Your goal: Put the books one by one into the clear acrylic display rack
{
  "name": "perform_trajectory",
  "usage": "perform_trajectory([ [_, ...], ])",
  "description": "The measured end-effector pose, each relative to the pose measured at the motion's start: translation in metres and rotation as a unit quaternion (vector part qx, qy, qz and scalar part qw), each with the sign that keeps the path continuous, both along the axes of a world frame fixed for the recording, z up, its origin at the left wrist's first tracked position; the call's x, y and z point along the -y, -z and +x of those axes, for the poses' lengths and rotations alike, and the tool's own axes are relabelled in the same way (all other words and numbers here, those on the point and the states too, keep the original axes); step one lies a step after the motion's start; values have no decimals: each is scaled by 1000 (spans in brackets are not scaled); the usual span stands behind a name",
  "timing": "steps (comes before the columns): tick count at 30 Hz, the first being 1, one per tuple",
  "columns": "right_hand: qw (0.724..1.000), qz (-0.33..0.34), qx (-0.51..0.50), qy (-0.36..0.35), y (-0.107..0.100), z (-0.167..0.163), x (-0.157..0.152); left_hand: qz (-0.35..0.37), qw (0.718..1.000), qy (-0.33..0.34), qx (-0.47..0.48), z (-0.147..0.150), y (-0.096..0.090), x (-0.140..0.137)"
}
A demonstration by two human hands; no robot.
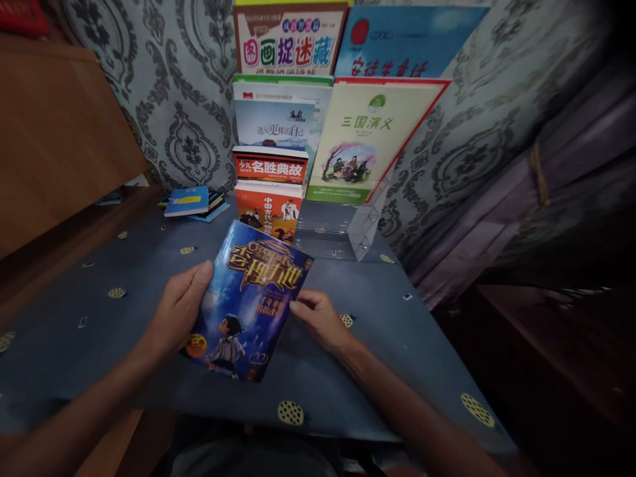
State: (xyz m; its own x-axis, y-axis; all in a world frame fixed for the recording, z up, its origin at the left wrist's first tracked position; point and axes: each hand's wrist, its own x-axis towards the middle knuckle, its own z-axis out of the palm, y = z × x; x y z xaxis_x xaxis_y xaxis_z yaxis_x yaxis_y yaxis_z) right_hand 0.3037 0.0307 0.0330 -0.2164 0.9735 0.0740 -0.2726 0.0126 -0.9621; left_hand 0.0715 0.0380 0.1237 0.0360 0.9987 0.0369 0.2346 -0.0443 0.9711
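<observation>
A blue book (248, 305) with gold lettering and a cartoon child on its cover is held up, slightly tilted, over the table. My left hand (181, 301) grips its left edge, thumb on the front and the other fingers hidden behind. On the opposite edge, my right hand (318, 318) pinches the book between thumb and fingers. Just behind the book's top edge stands an orange book (271, 207) at the front of a clear tiered rack (362, 232), its lower part covered by the blue book.
The rack bears several more books, among them a green-and-cream book (362, 142) and a blue book at top right (402, 40). A small stack of books (191, 201) lies at the table's back left. A wooden cabinet (64, 132) borders the left; a curtain (501, 205) hangs at right.
</observation>
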Motion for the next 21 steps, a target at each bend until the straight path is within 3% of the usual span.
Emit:
perform_trajectory([
  [3,999,-32,-1,-4,-5,-9,-14,-73,995,-14,63,-5,33,-14],
  [5,998,-34,51,5,-2,-11,-27,-67,998,10,-4,-16,54,-23],
  [7,989,-27,146,26,6,-10,-40,2,987,36,-158,-30,70,-29],
  [9,972,-30,226,46,15,-6,-49,86,952,41,-292,-43,81,-34],
  [12,955,-38,287,64,23,3,-51,171,911,53,-372,-49,89,-40],
  [14,914,2,394,99,18,4,-46,207,898,74,-382,-44,94,-45],
  [17,809,97,563,138,5,-11,-37,242,888,91,-379,-32,104,-53],
  [21,778,282,561,25,0,-61,-34,244,891,97,-370,-25,124,-58],
])
